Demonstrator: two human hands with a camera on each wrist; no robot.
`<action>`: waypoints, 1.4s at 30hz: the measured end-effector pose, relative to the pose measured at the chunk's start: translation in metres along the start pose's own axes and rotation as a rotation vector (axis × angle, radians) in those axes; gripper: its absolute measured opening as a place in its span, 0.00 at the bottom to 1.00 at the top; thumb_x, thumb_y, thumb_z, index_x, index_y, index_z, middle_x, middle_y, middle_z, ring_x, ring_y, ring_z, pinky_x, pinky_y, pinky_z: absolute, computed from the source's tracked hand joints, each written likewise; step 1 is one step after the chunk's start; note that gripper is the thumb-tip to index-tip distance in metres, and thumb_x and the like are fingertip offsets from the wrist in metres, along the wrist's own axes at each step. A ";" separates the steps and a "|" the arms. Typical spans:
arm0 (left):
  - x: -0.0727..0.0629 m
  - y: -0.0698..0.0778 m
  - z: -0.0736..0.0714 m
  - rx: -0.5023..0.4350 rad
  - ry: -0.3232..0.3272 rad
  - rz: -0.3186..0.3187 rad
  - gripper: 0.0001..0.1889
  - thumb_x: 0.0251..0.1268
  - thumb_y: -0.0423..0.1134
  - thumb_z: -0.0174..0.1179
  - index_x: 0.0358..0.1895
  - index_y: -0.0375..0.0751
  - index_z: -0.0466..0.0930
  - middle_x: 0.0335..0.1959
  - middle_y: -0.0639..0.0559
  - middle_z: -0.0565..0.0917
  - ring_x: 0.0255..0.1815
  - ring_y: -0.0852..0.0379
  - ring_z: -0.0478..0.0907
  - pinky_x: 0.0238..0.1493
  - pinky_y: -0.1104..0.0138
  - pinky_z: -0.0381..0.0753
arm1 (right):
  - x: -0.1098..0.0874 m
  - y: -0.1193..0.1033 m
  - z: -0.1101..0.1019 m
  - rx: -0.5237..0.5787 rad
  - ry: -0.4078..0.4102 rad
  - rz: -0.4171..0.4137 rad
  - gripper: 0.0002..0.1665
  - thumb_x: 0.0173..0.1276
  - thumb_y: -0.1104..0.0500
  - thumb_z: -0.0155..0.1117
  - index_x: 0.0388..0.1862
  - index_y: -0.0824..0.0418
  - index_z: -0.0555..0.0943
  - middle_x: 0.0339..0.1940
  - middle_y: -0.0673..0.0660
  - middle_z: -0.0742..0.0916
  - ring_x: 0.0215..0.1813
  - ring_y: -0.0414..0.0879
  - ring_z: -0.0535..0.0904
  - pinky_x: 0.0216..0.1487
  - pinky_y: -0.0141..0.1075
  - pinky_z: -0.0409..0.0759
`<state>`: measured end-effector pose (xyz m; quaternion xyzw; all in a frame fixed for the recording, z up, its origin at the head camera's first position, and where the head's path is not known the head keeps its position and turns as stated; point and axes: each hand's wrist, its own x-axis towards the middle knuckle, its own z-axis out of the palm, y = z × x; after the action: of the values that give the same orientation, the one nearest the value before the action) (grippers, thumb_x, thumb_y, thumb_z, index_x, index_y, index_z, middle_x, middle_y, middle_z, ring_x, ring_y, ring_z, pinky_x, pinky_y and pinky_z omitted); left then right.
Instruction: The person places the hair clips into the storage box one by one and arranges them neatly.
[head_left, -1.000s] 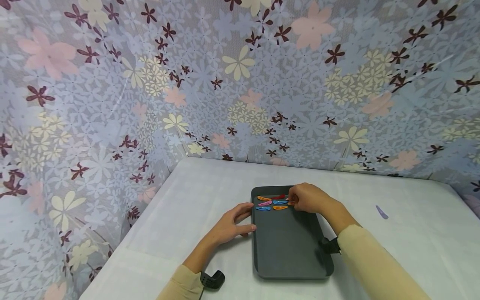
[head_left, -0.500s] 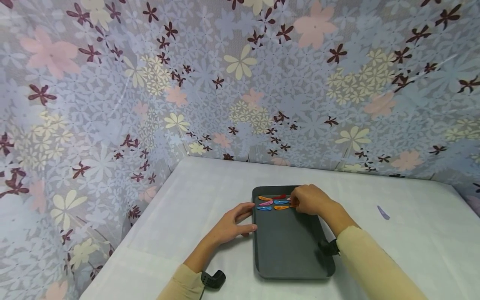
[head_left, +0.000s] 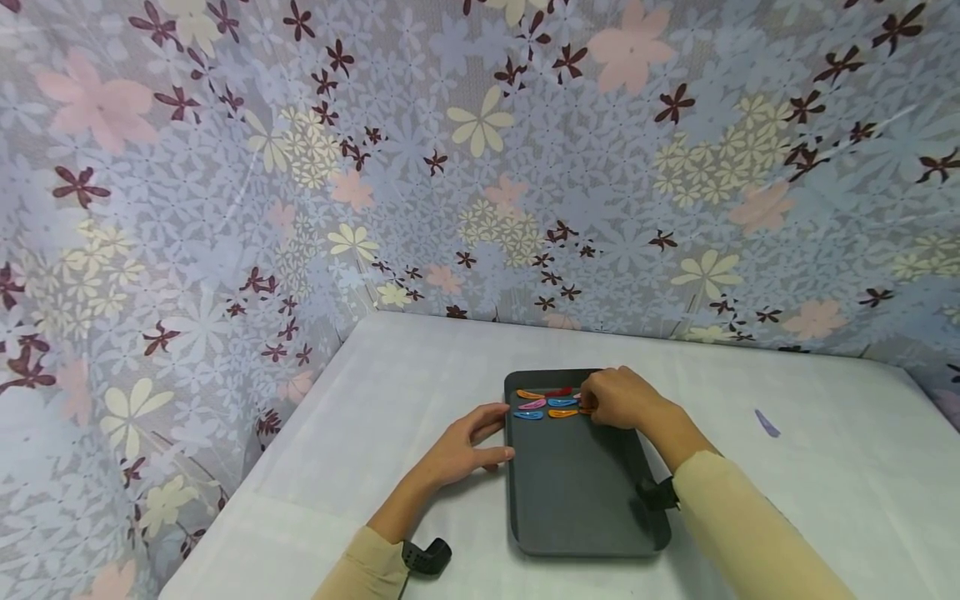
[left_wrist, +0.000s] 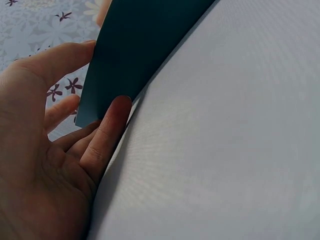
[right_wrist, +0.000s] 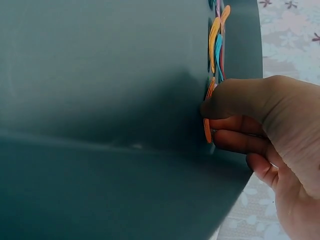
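Note:
My right hand [head_left: 624, 398] reaches over the far right part of a dark grey tray [head_left: 577, 492]. Thumb and fingers pinch an orange snap hair clip [right_wrist: 208, 132], low against the tray floor in the right wrist view. Left of it, hair clips lie in rows: orange [head_left: 530, 394], red [head_left: 558, 392], pink [head_left: 532, 404], blue [head_left: 562, 402], another blue [head_left: 528, 415] and yellow-orange [head_left: 562, 413]. A pale clip is mostly hidden by the right hand. My left hand [head_left: 461, 450], fingers spread, touches the outside of the tray's left wall [left_wrist: 145, 45].
A purple hair clip [head_left: 767, 423] lies on the white tablecloth [head_left: 840, 467], right of the tray. Flower-patterned cloth [head_left: 480, 208] hangs behind and to the left of the table. Each wrist wears a black camera strap [head_left: 426, 560].
My right hand has shifted very slightly right and towards me, still pinching the orange hair clip at the tray floor. The left hand stays against the tray; the other clips have not moved.

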<state>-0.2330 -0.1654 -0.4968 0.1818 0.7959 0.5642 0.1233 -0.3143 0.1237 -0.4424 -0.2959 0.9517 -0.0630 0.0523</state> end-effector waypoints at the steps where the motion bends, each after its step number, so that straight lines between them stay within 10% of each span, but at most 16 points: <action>1: 0.000 0.000 0.000 0.001 0.000 -0.002 0.37 0.56 0.50 0.67 0.70 0.53 0.61 0.71 0.54 0.66 0.71 0.53 0.65 0.40 0.66 0.82 | 0.000 0.000 0.000 0.000 0.002 -0.005 0.08 0.51 0.60 0.70 0.33 0.52 0.85 0.27 0.46 0.84 0.26 0.40 0.72 0.32 0.37 0.72; 24: 0.000 0.001 0.002 0.009 0.006 -0.024 0.38 0.55 0.51 0.67 0.70 0.54 0.61 0.71 0.56 0.66 0.70 0.56 0.66 0.39 0.64 0.83 | -0.015 0.019 -0.016 0.316 0.052 -0.018 0.09 0.60 0.62 0.65 0.41 0.60 0.84 0.38 0.55 0.87 0.37 0.41 0.79 0.40 0.39 0.79; 42: -0.001 0.005 0.003 0.000 -0.003 -0.013 0.38 0.56 0.50 0.67 0.70 0.52 0.60 0.71 0.54 0.65 0.71 0.54 0.65 0.40 0.66 0.83 | -0.036 0.040 -0.018 0.346 0.201 0.055 0.13 0.64 0.58 0.62 0.47 0.61 0.83 0.41 0.55 0.84 0.39 0.45 0.78 0.36 0.38 0.76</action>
<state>-0.2303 -0.1614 -0.4927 0.1773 0.7968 0.5633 0.1281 -0.3091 0.1788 -0.4284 -0.2489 0.9348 -0.2534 0.0087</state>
